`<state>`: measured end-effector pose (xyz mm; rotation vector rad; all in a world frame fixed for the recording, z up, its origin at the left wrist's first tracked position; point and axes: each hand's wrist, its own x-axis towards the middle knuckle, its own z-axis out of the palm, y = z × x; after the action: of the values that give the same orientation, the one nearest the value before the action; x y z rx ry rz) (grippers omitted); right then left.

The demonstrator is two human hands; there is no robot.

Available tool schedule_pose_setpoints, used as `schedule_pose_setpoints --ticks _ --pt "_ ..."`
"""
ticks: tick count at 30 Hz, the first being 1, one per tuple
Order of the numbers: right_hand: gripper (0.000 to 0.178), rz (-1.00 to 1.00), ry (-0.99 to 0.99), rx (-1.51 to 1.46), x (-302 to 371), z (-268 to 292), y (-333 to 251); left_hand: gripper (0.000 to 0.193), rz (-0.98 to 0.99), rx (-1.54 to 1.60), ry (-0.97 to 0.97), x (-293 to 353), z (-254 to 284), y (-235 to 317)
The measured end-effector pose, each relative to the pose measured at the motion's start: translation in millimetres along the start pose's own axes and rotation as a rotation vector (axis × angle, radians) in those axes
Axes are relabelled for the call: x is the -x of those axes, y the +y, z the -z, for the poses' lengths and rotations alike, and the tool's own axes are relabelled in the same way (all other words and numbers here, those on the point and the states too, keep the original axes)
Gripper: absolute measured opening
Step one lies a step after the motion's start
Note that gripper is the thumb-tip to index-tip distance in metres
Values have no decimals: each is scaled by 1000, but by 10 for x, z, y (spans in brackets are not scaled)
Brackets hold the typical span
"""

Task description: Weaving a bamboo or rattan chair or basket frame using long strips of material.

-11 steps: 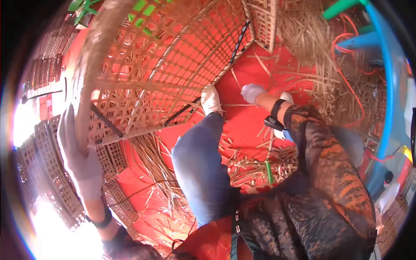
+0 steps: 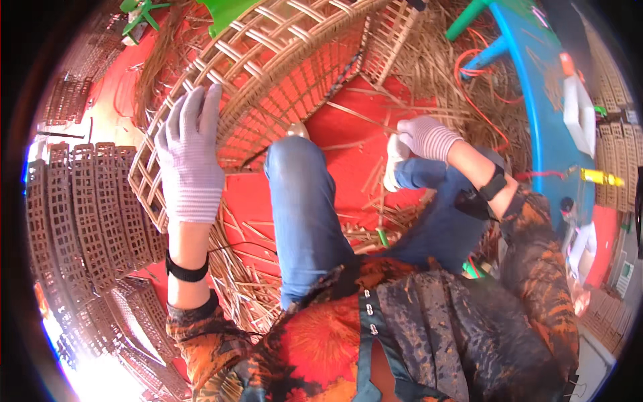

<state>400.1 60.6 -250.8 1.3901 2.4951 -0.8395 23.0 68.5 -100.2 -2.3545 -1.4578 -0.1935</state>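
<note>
Steadying a woven cane basket (image 2: 281,74) with flat, spread fingers, the gloved left hand (image 2: 191,157) rests on its rim, the sturdiest grip on a light, springy frame, while the right hand (image 2: 425,137) pinches a loose cane strip (image 2: 362,115).

Rough woven cane basket (image 2: 281,74), knitted cloth gloves, matt red mat (image 2: 335,144), denim trousers (image 2: 301,208).

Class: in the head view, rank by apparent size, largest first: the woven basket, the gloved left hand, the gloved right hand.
1. woven basket
2. left hand, though it looks nearer the camera
3. right hand
</note>
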Motion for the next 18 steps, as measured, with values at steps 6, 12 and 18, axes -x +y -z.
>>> schedule_pose_setpoints --ticks 6,12,18 --pt "32 -33 112 -373 1059 246 -1240 68 29 -7 60 333 72 259" --pt "20 -62 153 -296 1920 1183 -1867 67 15 59 155 469 18 263" --pt "15 -11 582 -384 2891 1964 -2387 65 49 78 143 614 64 339"
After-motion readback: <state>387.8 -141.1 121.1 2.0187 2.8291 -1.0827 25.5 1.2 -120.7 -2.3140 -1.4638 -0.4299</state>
